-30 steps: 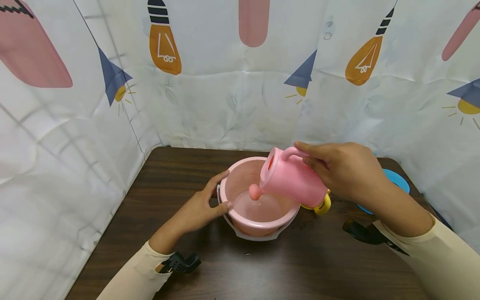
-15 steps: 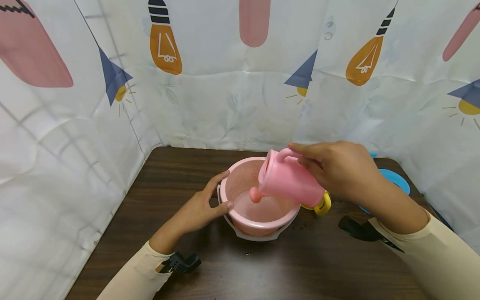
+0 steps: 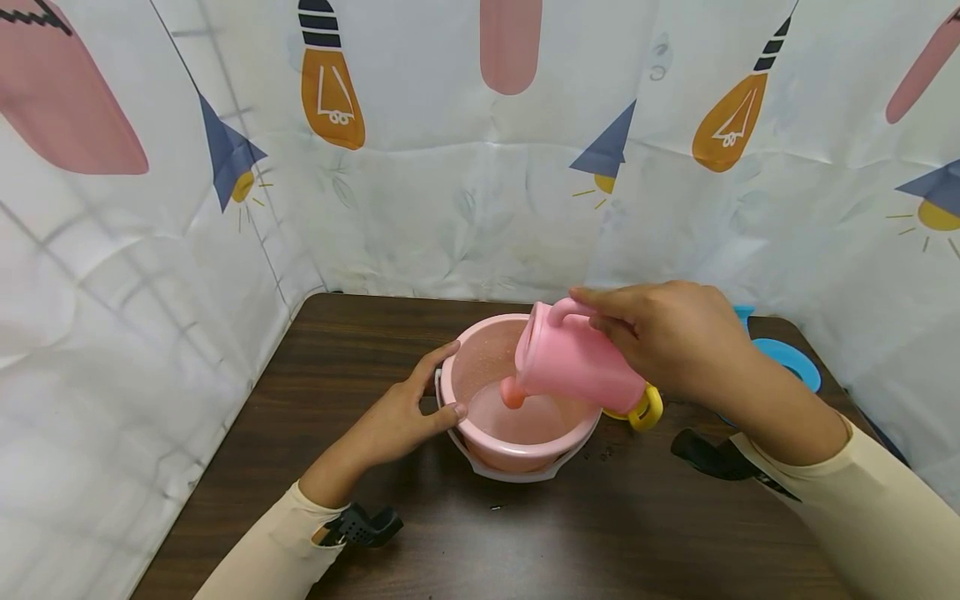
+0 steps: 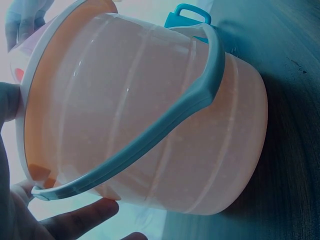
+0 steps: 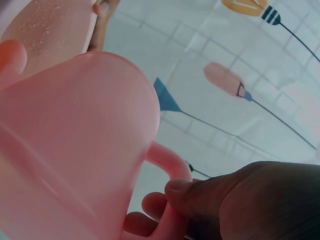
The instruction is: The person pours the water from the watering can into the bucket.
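My left hand (image 3: 408, 417) holds the rim of a pink bucket (image 3: 517, 450), thumb over the near-left edge and fingers spread along the outside. The left wrist view shows the bucket's side and its bail handle (image 4: 150, 142) hanging down. Above the bucket's right side, my right hand (image 3: 671, 333) grips a pink toy watering can (image 3: 577, 358) by its handle (image 5: 167, 160). The can is tilted left, and its round coral spout head (image 3: 512, 392) hangs over the bucket's opening. Droplets (image 5: 42, 25) cling to the bucket's inner wall.
Right of the bucket, partly hidden, is a yellow item with a loop handle (image 3: 647, 408). Behind my right forearm lies a round blue item (image 3: 787, 360). Water spots mark the dark wooden table (image 3: 480, 533). A printed white curtain (image 3: 450, 225) borders the table's back and left.
My right hand has shifted slightly left and carried the watering can a little farther over the bucket, its spout head a bit lower. My left hand and the bucket stay put.
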### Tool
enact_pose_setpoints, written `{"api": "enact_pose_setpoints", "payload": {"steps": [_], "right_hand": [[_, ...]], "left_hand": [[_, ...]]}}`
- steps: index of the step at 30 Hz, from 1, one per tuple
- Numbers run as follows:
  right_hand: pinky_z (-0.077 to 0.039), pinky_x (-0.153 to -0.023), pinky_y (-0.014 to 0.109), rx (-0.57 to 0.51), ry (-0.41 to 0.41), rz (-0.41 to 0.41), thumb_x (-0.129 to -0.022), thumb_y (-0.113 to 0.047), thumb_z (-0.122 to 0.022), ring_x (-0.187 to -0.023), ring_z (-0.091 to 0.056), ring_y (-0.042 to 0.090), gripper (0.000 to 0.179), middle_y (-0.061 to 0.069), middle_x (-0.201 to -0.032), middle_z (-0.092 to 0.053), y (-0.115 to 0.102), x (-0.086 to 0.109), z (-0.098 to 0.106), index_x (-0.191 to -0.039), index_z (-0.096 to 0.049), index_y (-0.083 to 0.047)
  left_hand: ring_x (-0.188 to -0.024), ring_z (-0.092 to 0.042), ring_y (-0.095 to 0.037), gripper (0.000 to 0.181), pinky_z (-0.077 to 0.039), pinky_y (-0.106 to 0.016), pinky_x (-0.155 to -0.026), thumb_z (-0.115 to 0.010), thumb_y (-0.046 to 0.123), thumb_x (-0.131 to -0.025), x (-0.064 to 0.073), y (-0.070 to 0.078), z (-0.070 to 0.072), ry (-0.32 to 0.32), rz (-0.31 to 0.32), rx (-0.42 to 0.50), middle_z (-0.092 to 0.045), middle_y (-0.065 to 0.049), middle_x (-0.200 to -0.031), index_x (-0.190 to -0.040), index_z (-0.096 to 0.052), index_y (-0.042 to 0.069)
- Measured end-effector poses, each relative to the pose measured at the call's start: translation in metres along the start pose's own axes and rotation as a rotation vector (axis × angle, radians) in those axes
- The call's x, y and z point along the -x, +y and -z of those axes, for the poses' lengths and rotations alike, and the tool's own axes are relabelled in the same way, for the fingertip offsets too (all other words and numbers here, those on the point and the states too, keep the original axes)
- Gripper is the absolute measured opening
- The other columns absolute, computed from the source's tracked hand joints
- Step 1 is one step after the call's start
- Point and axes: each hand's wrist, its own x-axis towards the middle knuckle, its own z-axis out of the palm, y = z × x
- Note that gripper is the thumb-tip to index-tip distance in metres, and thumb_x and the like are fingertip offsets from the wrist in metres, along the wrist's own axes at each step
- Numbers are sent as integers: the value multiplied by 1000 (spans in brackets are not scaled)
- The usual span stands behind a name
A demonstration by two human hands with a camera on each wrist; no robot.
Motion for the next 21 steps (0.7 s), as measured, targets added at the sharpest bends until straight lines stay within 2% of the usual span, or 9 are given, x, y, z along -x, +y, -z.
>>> {"api": "enact_pose_setpoints", "payload": {"steps": [10,21], "right_hand": [[-41,-50,40,-9,6,14,-92,-18,-77,-61,-57,18,39,0,-101,-78,-2,-1,-1,-130,-73,-30],[-40,-50,39,-19,-18,-10,-94,-17,-74,-60,-55,17,39,-1,-105,-77,2,1,1,-131,-72,-29]], "left_hand": [[-123,-59,-26,81,-43,-61,-99,-68,49,-94,0,0,0,-4,-2,13,-62,-10,-137,-161,-22,43],[-124,-59,-26,81,-44,-58,-99,-68,50,-94,0,-1,0,2,-7,3,-61,-11,-138,-160,-21,43]]}}
